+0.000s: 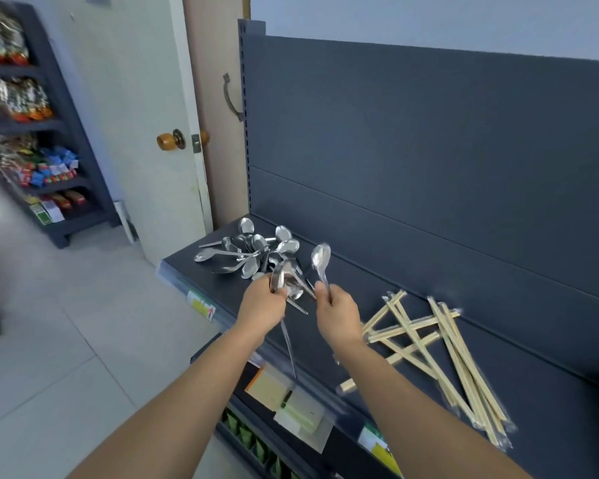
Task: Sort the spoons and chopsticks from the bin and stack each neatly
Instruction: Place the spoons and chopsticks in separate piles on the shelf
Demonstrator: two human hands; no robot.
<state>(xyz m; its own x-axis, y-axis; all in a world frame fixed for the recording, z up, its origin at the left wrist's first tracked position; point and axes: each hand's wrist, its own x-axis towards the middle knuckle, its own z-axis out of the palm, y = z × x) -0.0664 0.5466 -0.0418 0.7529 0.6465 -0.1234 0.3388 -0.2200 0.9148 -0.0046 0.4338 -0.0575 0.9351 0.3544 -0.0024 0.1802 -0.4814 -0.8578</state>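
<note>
A loose heap of metal spoons (pixel 248 248) lies at the far left end of the dark grey shelf (pixel 325 340). My left hand (pixel 261 304) is closed around a bunch of spoons (pixel 281 280), bowls up, handles poking down below the fist. My right hand (pixel 336 311) pinches the handle of a single spoon (pixel 321 259), held upright just right of the bunch. Several wrapped wooden chopsticks (pixel 440 347) lie crisscrossed on the shelf to the right of my right hand. No bin is in view.
The shelf's tall grey back panel (pixel 429 150) rises behind the work area. Lower shelves with packets (pixel 291 402) sit under the front edge. A door with a wooden knob (pixel 168 140) stands left, and a rack of snacks (pixel 32 150) beyond it across tiled floor.
</note>
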